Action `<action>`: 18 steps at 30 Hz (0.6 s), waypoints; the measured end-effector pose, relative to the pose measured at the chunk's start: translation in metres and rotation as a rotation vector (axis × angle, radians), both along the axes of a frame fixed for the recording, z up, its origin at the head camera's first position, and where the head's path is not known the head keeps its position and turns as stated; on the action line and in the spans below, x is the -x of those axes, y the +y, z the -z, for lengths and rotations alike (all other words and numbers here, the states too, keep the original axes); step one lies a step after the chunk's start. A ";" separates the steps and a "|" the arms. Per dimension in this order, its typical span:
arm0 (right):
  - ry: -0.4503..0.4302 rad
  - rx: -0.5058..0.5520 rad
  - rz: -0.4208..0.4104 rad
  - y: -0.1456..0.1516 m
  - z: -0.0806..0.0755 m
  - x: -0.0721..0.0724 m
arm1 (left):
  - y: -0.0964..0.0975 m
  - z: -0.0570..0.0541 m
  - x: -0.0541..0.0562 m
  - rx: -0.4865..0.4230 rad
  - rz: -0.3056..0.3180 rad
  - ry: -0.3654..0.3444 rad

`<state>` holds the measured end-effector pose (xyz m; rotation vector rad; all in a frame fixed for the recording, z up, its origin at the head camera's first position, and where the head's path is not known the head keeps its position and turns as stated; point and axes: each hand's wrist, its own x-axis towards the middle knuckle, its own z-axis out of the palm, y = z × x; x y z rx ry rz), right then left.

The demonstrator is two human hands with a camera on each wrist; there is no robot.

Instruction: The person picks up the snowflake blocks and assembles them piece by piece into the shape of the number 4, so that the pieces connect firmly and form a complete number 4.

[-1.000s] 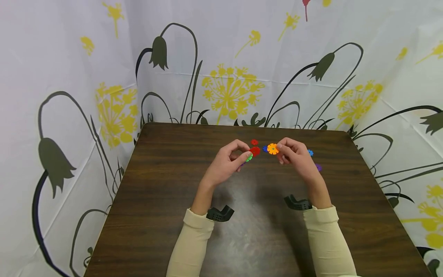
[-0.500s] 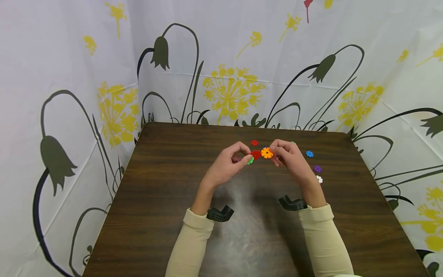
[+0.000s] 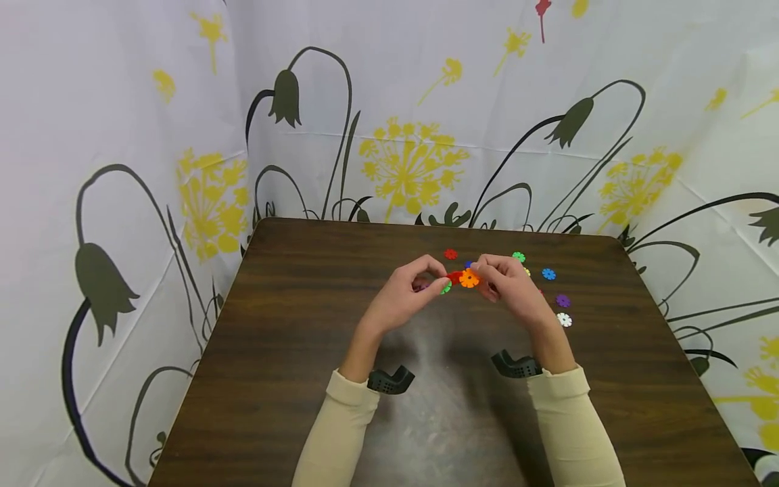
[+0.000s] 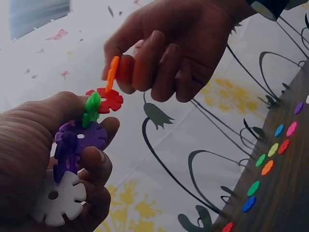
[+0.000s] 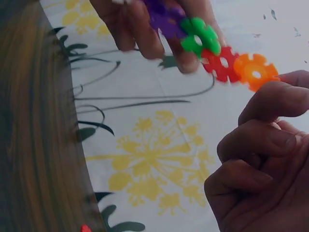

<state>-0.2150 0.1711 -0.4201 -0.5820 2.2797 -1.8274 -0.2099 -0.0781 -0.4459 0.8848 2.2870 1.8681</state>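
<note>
My left hand [image 3: 402,294] holds a chain of slotted, flower-shaped plastic discs between thumb and fingers. In the left wrist view the chain runs from a white disc [image 4: 67,205] through purple discs [image 4: 91,137] and a green disc [image 4: 91,107] to a red disc [image 4: 112,101] at its far end. Across from it, my right hand [image 3: 510,283] pinches an orange disc [image 5: 256,72] by its edge. The orange disc stands at an angle to the red one, and their rims meet. Whether their slots are engaged I cannot tell. Both hands are raised above the table.
Loose discs lie on the brown table [image 3: 292,304]: a red disc [image 3: 450,254] behind the hands, and a green disc [image 3: 518,257], blue disc [image 3: 549,274], purple disc [image 3: 562,301] and white disc [image 3: 564,320] at right. A patterned curtain [image 3: 402,81] hangs behind the table.
My right hand has moved left and slightly down, bringing the orange disc against the red disc. My left hand has stayed nearly in place with the chain.
</note>
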 end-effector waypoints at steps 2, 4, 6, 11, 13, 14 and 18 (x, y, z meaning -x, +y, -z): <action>-0.004 0.005 0.003 -0.004 0.002 -0.001 | 0.002 0.001 0.001 -0.001 -0.010 0.007; -0.007 0.009 0.017 -0.007 0.003 -0.002 | 0.003 0.003 0.002 0.000 -0.022 0.017; -0.017 0.009 0.036 -0.009 0.005 -0.002 | 0.004 0.004 0.002 0.003 -0.038 0.029; 0.002 -0.035 0.085 -0.011 0.007 0.002 | 0.005 0.008 0.002 0.000 -0.068 0.052; 0.026 -0.063 0.103 -0.012 0.006 0.003 | 0.006 0.009 0.003 0.000 -0.071 0.058; 0.040 -0.078 0.112 -0.012 0.006 0.004 | 0.006 0.009 0.003 0.001 -0.068 0.059; 0.063 -0.151 0.122 -0.014 0.002 0.007 | 0.007 0.009 0.003 0.003 -0.045 0.059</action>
